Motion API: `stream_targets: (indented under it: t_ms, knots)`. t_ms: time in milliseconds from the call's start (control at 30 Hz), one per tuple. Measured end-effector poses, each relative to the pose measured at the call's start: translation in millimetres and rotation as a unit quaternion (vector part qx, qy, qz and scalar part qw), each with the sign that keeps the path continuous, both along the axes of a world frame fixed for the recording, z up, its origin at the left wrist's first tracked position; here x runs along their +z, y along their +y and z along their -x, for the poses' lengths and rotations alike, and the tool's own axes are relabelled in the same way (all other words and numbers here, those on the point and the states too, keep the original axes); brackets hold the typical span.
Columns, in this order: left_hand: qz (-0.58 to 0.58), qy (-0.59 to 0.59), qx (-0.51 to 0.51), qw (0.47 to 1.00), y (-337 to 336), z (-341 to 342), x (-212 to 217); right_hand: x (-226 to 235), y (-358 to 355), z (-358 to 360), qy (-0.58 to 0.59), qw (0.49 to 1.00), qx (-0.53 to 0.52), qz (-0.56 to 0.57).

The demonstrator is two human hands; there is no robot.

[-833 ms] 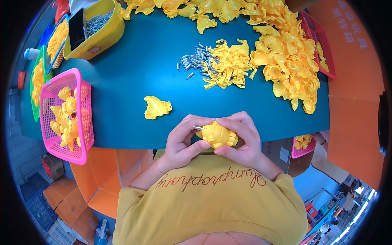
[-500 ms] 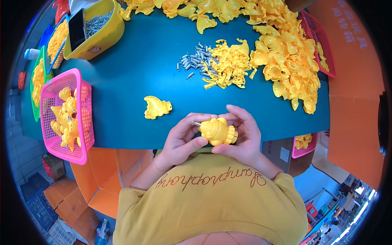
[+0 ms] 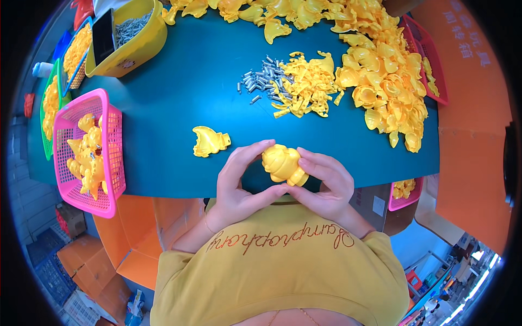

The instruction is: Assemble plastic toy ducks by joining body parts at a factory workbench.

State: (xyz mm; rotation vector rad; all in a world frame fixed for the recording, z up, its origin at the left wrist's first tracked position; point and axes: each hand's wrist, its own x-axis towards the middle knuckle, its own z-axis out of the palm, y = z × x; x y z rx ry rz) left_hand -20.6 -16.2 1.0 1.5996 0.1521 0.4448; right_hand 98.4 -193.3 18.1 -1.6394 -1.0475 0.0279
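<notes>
So the yellow figure [image 3: 281, 163] is up in both hands, just above the near edge of the table. The right hand [image 3: 334, 187] has it by its side, fingers curled in close and the thumb underneath. The left hand [image 3: 234, 182] makes a wide C, fingertip and thumb tip right at the edge of the figure; can't tell if they're actually pressing. Both thumbs come together below it.

Doing this bit well, imo, is about fingertips over palms: the thing is rounded and glossy, so a hard squeeze could make it pop out or skew a seam. Steady with the right, turn with the left, thumbs as a shelf.

Materials-wise, the figure looks like shiny hard plastic, all bulges. The lone shell piece [image 3: 209, 142] on the blue-green table [image 3: 163, 141] is thin, hollow and curvy with a pointy end. Farther off there's a heap of slim metallic cylinders [image 3: 258, 81] against spiky little yellow parts [image 3: 310, 81], then a big pile of scoop-like shells [image 3: 386, 81]. The pink basket [image 3: 112, 146] is lattice plastic.
</notes>
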Motion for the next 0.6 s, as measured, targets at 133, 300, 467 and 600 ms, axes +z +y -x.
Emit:
stream_targets:
  t_ms: [133,300,467,600]
  knots:
    - [0.001,0.005,0.024,1.000,-0.9,0.9,-5.6,-1.6,0.2,-0.2,-0.002,1.000,0.003,-0.001]
    - [-0.047,-0.002,0.002,0.999,2.7,2.4,-6.7,-0.8,1.3,1.9,0.013,1.000,0.004,-0.001]
    - [-0.162,0.009,0.071,0.984,-0.4,-6.7,-3.4,-15.7,6.1,7.0,-0.109,0.991,-0.080,0.022]
    - [-0.132,0.094,0.022,0.987,-1.1,-10.8,-5.2,-21.4,3.5,5.3,0.027,0.996,0.003,0.084]
